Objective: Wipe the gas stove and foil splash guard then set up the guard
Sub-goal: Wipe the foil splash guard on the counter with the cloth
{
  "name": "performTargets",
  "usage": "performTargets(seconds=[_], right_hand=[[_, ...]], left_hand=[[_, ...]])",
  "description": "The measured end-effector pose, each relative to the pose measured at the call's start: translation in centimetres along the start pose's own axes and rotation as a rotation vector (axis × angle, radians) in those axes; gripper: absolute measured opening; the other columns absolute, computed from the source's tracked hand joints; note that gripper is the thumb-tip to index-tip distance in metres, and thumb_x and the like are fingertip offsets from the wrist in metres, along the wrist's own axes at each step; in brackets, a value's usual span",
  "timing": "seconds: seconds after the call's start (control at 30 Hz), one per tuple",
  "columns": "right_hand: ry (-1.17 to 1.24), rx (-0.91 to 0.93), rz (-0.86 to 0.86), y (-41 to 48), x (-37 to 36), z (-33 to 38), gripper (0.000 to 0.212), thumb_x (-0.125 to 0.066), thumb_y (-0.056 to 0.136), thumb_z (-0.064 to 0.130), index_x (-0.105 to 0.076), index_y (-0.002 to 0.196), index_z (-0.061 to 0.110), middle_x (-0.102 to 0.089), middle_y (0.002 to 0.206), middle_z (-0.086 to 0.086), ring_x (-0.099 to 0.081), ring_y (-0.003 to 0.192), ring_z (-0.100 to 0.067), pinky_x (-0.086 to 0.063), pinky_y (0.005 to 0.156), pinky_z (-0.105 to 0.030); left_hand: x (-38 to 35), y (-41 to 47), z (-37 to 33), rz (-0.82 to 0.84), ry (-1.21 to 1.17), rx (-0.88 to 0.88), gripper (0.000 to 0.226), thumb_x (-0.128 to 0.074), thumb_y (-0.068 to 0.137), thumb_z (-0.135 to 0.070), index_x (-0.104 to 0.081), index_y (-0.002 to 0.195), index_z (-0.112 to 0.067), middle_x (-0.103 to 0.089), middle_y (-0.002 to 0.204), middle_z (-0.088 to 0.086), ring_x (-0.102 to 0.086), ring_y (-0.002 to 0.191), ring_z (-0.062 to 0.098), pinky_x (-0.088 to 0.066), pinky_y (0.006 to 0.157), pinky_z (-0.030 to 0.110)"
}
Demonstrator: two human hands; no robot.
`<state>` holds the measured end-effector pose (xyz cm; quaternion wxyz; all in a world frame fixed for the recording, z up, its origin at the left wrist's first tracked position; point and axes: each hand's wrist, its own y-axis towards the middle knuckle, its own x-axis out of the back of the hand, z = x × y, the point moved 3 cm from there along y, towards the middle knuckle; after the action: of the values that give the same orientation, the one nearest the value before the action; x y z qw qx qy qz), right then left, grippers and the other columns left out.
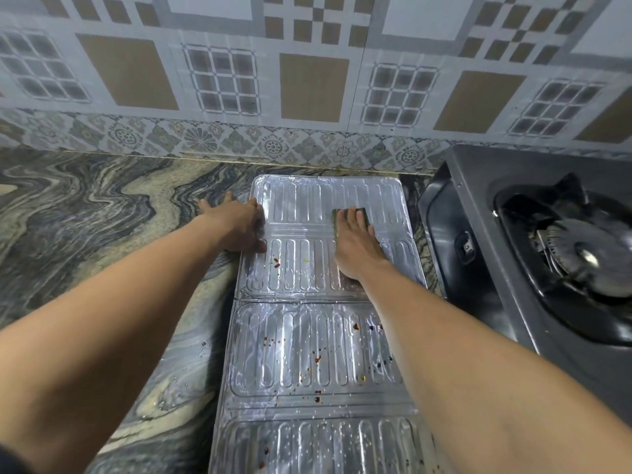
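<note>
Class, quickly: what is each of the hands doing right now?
Left hand: open, flat, pressing the guard's left edge.
Right hand: open, flat on a sponge, pressing it to the guard.

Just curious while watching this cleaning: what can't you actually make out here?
- Scrub pad: mostly hidden under the right hand.
- Foil splash guard: near end cut off by the bottom edge.
- Gas stove: right side cut off by the frame; burner blurred.
- Left hand: fingertips blurred.

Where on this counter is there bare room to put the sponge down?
Free: marbled countertop left of the foil guard, up to the tiled wall. Crowded: the gap between guard and gas stove is narrow; both hands occupy the guard's far panel.
</note>
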<state>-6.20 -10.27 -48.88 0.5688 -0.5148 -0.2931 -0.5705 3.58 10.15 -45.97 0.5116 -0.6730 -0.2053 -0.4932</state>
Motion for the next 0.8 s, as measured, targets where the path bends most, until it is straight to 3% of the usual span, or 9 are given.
performTargets(seconds=[0.17,0.23,0.33,0.4,0.67,0.8], right_hand=[[-0.023,-0.023,-0.004,-0.1,0.1,-0.7,0.072,-0.038,0.099,0.001,0.005,0.157,0.007,0.013,0.165,-0.011,0.014,0.151,-0.027,0.001,0.123,-0.045],[-0.022,-0.033,-0.015,0.1,0.0,-0.5,0.072,-0.037,0.099,0.001,0.005,0.157,0.008,0.013,0.165,-0.011,0.014,0.151,-0.027,0.001,0.123,-0.046],[-0.024,-0.037,-0.021,0.1,-0.2,-0.6,0.074,-0.040,0.098,0.002,0.005,0.157,0.009,0.013,0.165,-0.011,0.015,0.151,-0.026,0.002,0.123,-0.046],[-0.018,-0.037,-0.016,0.1,-0.1,-0.6,0.074,-0.039,0.098,0.001,0.006,0.157,0.009,0.014,0.165,-0.011,0.015,0.151,-0.026,0.003,0.123,-0.046],[0.035,-0.125,-0.043,-0.2,0.2,-2.5,0.072,-0.038,0.099,0.002,0.004,0.157,0.009,0.015,0.164,-0.011,0.015,0.151,-0.027,0.003,0.123,-0.045],[0.025,-0.207,-0.113,-0.7,0.5,-4.7,0.073,-0.043,0.099,0.006,0.002,0.157,0.010,0.012,0.165,-0.012,0.012,0.151,-0.028,0.003,0.122,-0.045]], left_hand=[[-0.4,-1.2,-2.2,-0.111,-0.016,-0.007,0.055,-0.048,0.097,-0.018,-0.035,0.150,-0.012,-0.036,0.157,0.006,-0.003,0.152,0.035,-0.008,0.110,0.076],[-1.0,-1.5,-2.2,-0.097,-0.051,-0.014,0.055,-0.053,0.098,-0.028,-0.038,0.149,-0.014,-0.034,0.158,0.001,0.001,0.152,0.034,-0.007,0.108,0.078],[-2.0,-2.4,-2.4,-0.045,-0.055,-0.026,0.072,-0.057,0.092,-0.055,-0.030,0.154,-0.028,-0.018,0.164,-0.007,0.005,0.151,0.037,-0.002,0.107,0.079],[-2.3,-2.8,-2.4,-0.048,-0.044,-0.012,0.079,-0.058,0.088,-0.062,-0.027,0.155,-0.032,-0.015,0.165,-0.008,0.003,0.152,0.036,-0.001,0.108,0.078],[-1.9,-2.8,-2.6,-0.066,-0.048,0.026,0.074,-0.063,0.084,-0.062,-0.039,0.148,-0.033,-0.036,0.157,-0.004,-0.009,0.151,0.035,-0.007,0.107,0.079],[-1.4,-3.4,-2.9,-0.067,-0.061,0.042,0.069,-0.064,0.088,-0.055,-0.041,0.147,-0.029,-0.037,0.156,-0.001,-0.009,0.151,0.035,-0.005,0.108,0.078]])
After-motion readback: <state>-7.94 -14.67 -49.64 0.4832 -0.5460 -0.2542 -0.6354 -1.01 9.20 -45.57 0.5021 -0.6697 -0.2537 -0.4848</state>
